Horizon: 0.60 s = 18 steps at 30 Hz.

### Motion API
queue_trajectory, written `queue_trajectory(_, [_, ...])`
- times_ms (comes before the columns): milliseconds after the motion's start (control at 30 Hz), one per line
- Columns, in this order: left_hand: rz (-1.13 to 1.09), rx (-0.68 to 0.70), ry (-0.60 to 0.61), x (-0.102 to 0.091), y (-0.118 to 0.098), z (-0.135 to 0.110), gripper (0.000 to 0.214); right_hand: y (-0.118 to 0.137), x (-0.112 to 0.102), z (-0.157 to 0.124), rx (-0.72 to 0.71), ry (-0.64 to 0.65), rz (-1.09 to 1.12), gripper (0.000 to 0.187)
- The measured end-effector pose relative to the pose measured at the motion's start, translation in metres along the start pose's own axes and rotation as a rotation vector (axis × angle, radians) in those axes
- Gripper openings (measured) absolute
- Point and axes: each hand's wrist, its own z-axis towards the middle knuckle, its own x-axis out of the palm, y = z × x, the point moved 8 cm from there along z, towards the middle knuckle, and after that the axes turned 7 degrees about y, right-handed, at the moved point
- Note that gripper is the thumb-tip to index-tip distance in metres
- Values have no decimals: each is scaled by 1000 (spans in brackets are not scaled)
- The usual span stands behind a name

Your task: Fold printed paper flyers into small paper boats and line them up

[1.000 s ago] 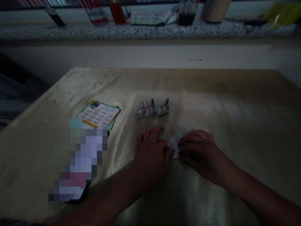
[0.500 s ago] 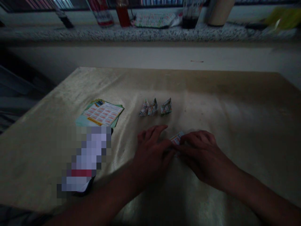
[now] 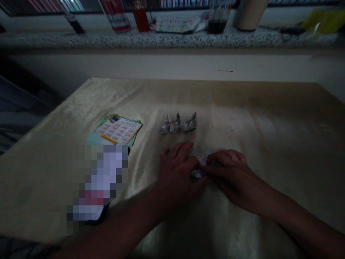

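A small folded piece of printed paper (image 3: 204, 158) lies low over the table between my two hands, partly covered by fingers. My left hand (image 3: 179, 167) grips its left side with thumb and index finger, while the other fingers stretch forward over the table. From the right, my right hand (image 3: 229, 165) pinches the same paper, its fingers curled together. Beyond my hands stand three small folded paper shapes with pointed tips: a left one (image 3: 165, 124), a middle one (image 3: 175, 123) close beside it, and a right one (image 3: 191, 122) slightly apart.
A stack of printed sheets (image 3: 118, 128) lies on the table (image 3: 151, 97) at left, with a blurred-out phone (image 3: 104, 180) nearer me. Behind, a speckled stone ledge (image 3: 161, 41) carries a red-labelled container (image 3: 118, 18), a cup of dark liquid (image 3: 217, 23) and other items.
My left thumb has shifted right and forward along the paper's near edge, so a pale lower part of the paper now shows between thumb and index finger. The right hand has barely moved.
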Motion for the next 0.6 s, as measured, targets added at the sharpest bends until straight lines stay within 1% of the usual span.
queue_trajectory(100, [-13,3,20,1,0,0,27,-1,1,-1,-17,-8,-10,46])
queue_trajectory(233, [-21,-8,28,0,0,1,25,-2,1,-1,-5,-26,-29,46])
queue_trajectory(433, [-37,8,48,0,0,3,28,-1,2,1,20,8,-38,46])
queue_trajectory(500, [-52,0,75,0,3,3,27,-1,2,1,26,8,-46,46])
queue_trajectory(600, [-77,-34,153,-1,12,5,21,-1,2,0,27,2,-44,44])
